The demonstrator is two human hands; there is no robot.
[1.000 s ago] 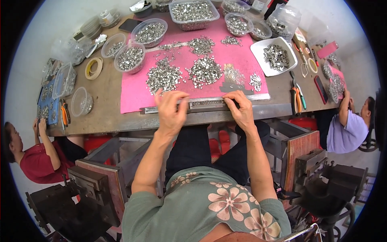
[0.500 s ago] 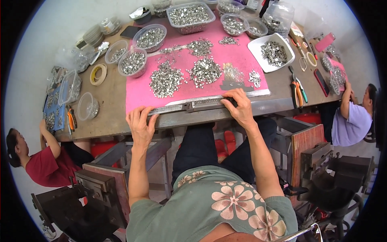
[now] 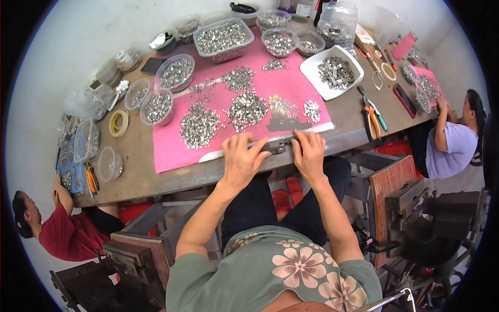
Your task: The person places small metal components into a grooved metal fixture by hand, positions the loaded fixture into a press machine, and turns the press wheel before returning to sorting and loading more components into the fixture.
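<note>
— Any writing we can make out?
— The label (image 3: pixel 304 9) on the white bottle at the back carries print, but it's too small for us to read. Half a second ago we saw fine marks along the bar (image 3: pixel 279 147); now our fingers cover much of it and what shows is mostly dark.

— So where do we have the bar?
— At the table's (image 3: pixel 136 174) front edge, just off the near side of the pink mat (image 3: pixel 169 162), between our two hands.

— How are they set?
— Our left hand (image 3: pixel 243 160) is partly closed, with thumb and fingers about the bar's left part. Our right hand (image 3: pixel 310 155) is curled over its right end; we can't tell exactly how those fingertips sit.

— What's different?
— Our left hand was well out at the bar's left end; it has come in, so the hands are nearer each other. The silvery heaps (image 3: pixel 200 127) and white tray (image 3: pixel 314 79) have kept their places relative to the mat.

— And which way does it point?
— Its long axis runs left to right, roughly along that edge, the right end slightly farther from us.
</note>
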